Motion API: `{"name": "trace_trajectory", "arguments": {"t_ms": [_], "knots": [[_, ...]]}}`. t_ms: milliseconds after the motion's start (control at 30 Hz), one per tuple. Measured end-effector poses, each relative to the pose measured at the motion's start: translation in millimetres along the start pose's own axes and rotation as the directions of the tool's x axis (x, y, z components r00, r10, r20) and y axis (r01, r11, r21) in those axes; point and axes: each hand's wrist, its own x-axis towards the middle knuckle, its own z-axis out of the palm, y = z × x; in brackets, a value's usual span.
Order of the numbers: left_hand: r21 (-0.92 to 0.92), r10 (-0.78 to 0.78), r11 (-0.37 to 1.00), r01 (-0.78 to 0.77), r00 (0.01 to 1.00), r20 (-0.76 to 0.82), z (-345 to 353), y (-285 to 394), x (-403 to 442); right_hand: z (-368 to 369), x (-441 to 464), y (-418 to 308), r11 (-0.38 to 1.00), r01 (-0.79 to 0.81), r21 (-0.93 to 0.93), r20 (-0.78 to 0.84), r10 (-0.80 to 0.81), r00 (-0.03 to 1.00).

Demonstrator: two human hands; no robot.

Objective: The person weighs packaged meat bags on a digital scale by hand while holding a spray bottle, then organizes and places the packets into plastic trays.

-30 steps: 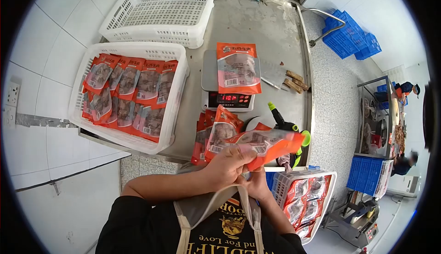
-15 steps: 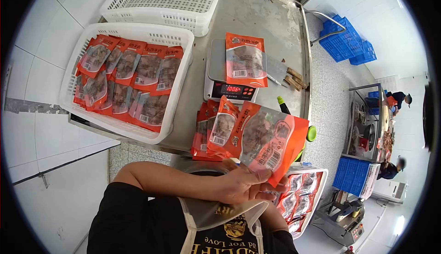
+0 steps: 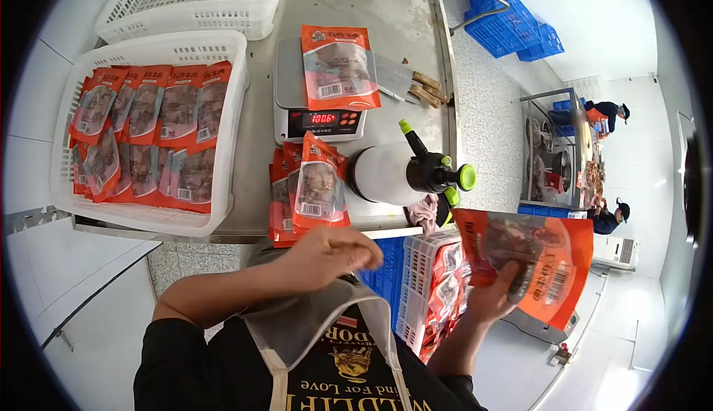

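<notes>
My right hand grips a red packet of meat with a clear window, held off to the right past the table edge. My left hand is blurred, its fingers curled together with nothing visible in them. It is close to a small pile of similar packets at the table's near edge. Behind that pile, a digital scale reads 100.6 and carries one packet. A white pump spray bottle with a black and green top lies to the right of the pile.
On the left stands a white basket filled with packets, an upturned-rim crate behind it. Knives lie right of the scale. Below the table edge, another white crate holds packets. Two people work at a far table.
The packet has moved right, now in my right hand alone. My left hand has let go and drawn back left. The view has shifted, uncovering the spray bottle.
</notes>
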Motion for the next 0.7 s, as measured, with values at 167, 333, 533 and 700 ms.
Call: {"name": "trace_trajectory", "arguments": {"t_ms": [167,333,533,700], "knots": [[0.328,0.305,0.933,-0.148,0.809,-0.502,-62.5,-15.7,17.3,-73.2,48.5,-6.5,0.725,-0.389,-0.568,-0.264,0.287,0.921],[0.439,0.228,0.898,-0.035,0.889,-0.397,-74.5,-32.8,21.6,-125.8,86.6,85.8,0.49,-0.215,-0.845,0.106,0.548,0.829],[0.528,0.016,0.821,0.215,0.917,-0.398,-63.4,-46.5,15.3,-98.5,140.6,121.3,-0.067,0.088,-0.994,0.003,0.777,0.63],[0.538,0.001,0.807,0.244,0.91,-0.414,-62.9,-49.0,11.7,-91.0,165.6,160.6,-0.151,0.372,-0.916,0.062,0.862,0.504]]}}
